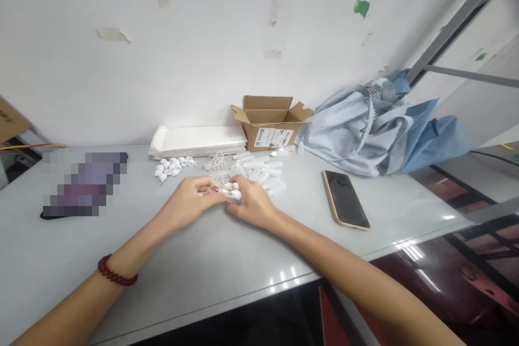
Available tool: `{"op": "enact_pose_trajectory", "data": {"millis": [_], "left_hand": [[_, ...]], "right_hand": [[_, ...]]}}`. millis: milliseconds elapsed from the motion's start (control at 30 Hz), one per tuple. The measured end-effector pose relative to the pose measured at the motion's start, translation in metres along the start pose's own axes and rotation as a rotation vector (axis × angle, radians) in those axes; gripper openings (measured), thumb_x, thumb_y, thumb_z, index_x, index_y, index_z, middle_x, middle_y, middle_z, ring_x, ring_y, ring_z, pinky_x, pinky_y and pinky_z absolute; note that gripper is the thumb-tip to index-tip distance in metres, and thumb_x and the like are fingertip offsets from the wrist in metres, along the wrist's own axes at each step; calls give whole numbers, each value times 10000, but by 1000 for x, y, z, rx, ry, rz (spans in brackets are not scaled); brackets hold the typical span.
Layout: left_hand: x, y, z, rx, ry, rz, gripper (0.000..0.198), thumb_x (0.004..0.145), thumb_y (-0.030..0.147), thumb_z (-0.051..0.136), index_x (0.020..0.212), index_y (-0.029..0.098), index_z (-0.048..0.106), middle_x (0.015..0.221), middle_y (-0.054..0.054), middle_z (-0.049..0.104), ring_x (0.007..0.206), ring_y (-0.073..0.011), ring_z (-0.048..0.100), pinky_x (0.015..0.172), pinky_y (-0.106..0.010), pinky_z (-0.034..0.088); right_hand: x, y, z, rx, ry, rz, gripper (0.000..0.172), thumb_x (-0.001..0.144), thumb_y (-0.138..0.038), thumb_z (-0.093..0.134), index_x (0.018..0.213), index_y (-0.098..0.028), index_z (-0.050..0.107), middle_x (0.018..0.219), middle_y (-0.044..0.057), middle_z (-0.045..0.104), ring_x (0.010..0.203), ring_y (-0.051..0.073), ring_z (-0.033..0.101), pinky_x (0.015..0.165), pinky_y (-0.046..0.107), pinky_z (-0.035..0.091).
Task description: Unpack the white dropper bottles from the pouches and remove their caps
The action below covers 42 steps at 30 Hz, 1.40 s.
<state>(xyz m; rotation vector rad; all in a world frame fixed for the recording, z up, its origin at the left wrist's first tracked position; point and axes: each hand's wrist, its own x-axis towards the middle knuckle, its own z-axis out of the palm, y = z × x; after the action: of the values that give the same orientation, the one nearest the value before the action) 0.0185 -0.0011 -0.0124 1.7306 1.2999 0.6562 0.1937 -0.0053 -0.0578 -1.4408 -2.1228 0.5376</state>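
I see my two hands meeting at the middle of the grey table (211, 270): the left hand (190, 203) comes in from seven o'clock with one dark red bead bracelet (115, 274) on its wrist, the right hand (253, 204) from five o'clock. Between them sits a small cluster of clear vials (232, 193); the right fingers are curled around the bunch, and the left fingertips are pinched close at its end, though I cannot tell exactly what they grip, nor count the vials in the bunch. Just beyond the hands, toward twelve o'clock, lies a loose heap of more clear vials (263, 172), too overlapped to count. At eleven o'clock from the hands is a scatter of small white caps (172, 166), about a dozen. Behind those rests one flat stack of white bags (197, 141), and at one o'clock one open cardboard box (271, 121) stands against the wall. One phone (346, 198) lies face up at three o'clock, well apart from the hands, with one bundle of blue cloth (377, 130) beyond it.
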Motion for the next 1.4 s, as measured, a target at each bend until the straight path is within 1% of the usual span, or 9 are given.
{"op": "enact_pose_trajectory", "data": {"millis": [133, 233, 433, 600, 800, 900, 1033, 1267, 1400], "left_hand": [[1, 1, -12, 66, -96, 28, 271, 740, 428, 650, 671, 168, 619, 532, 64, 402, 521, -91, 374, 507, -212, 291], [2, -2, -10, 41, -134, 16, 295, 743, 434, 635, 631, 164, 597, 523, 58, 402, 502, -86, 362, 485, -210, 271], [4, -7, 0, -115, -178, -247, 422, 822, 465, 456, 533, 165, 521, 444, 71, 250, 391, -74, 201, 407, -231, 162], [3, -6, -8, 67, -167, -4, 320, 760, 426, 569, 576, 187, 463, 543, 49, 346, 476, -96, 310, 448, -227, 225], [3, -7, -9, 80, -221, 30, 264, 771, 367, 544, 589, 193, 466, 560, 43, 368, 498, -106, 327, 462, -234, 252], [3, -4, -12, 127, -177, 79, 265, 748, 376, 594, 602, 191, 471, 589, 43, 369, 534, -109, 340, 481, -230, 261], [3, -3, -10, 85, -183, 45, 265, 770, 384, 570, 609, 195, 477, 566, 46, 368, 492, -102, 327, 450, -231, 251], [4, -9, -3, -28, -220, -187, 448, 815, 453, 487, 460, 190, 411, 399, 56, 272, 362, -85, 276, 412, -234, 220], [4, -4, -14, 92, -179, -131, 330, 782, 450, 559, 604, 176, 605, 433, 60, 318, 386, -84, 293, 417, -222, 208]], "right_hand": [[2, 1, -3, -16, -38, -22, 445, 704, -289, 611, 1118, -186, 484, 873, 45, 646, 763, 227, 606, 636, 283, 394], [3, 2, -4, -23, -72, -62, 426, 714, -280, 604, 1111, -184, 479, 815, 27, 633, 724, 210, 591, 614, 268, 374], [2, 1, -2, -54, -48, -57, 423, 710, -268, 619, 1099, -192, 475, 858, 41, 642, 756, 217, 604, 613, 263, 365], [3, 1, -2, -41, -45, -13, 430, 709, -290, 617, 1107, -197, 484, 807, 31, 636, 722, 219, 597, 608, 269, 369], [3, 1, -4, -19, -52, 2, 429, 706, -282, 602, 1110, -195, 484, 797, 25, 632, 694, 205, 582, 600, 264, 367], [3, 2, -5, -15, -66, -38, 417, 706, -272, 590, 1102, -193, 486, 831, 32, 639, 721, 209, 589, 600, 261, 363], [2, 1, -6, -12, -79, -76, 413, 706, -259, 585, 1100, -189, 484, 868, 38, 647, 749, 210, 597, 606, 262, 362], [-2, -4, -4, -59, -70, -94, 396, 717, -267, 600, 1090, -206, 482, 949, 48, 657, 769, 207, 610, 598, 260, 342], [-1, -3, -3, -63, -74, -76, 420, 717, -278, 605, 1110, -197, 480, 930, 54, 659, 751, 214, 608, 578, 262, 334]]}}
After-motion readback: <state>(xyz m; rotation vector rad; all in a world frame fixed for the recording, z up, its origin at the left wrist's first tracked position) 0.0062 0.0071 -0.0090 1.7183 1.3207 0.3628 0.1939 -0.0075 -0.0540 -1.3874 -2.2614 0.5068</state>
